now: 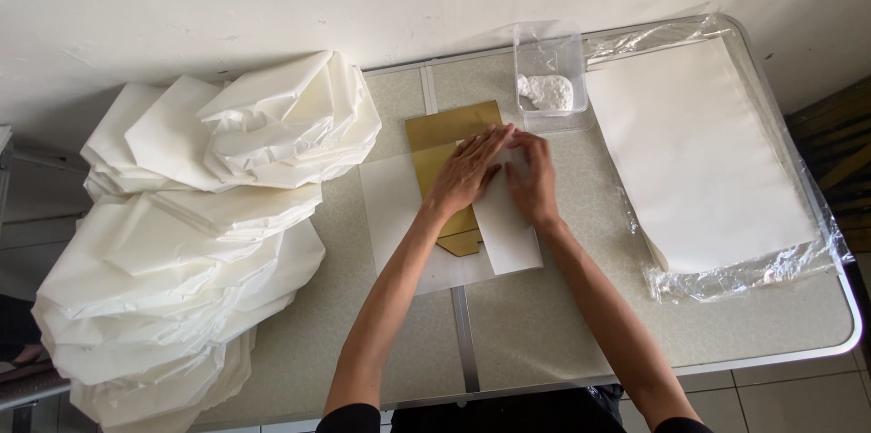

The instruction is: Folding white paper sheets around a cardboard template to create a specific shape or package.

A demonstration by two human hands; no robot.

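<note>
1. The folding table (544, 324) is carrying all the work; its near edge is partly cut off by the frame.
2. The white paper sheet (399, 215) is lying at the table's centre, with the gold card (449, 129) on it; the card's long axis is running near to far.
3. The left hand (467, 170) is pressing flat on the card, fingers extended and together, gripping nothing.
4. The right hand (535, 181) is pressing a folded paper flap (508, 238) down over the card's right side, fingers flat, closed on nothing. Both hands are lying equally close to the card.
5. The card's middle is being hidden by hands and flap.
6. Folded white bundles (181, 251) are piling up at left; a wrapped paper stack (699, 152) is lying at right.
7. The clear tub (549, 79) at the far edge is holding something white, hard to identify.
</note>
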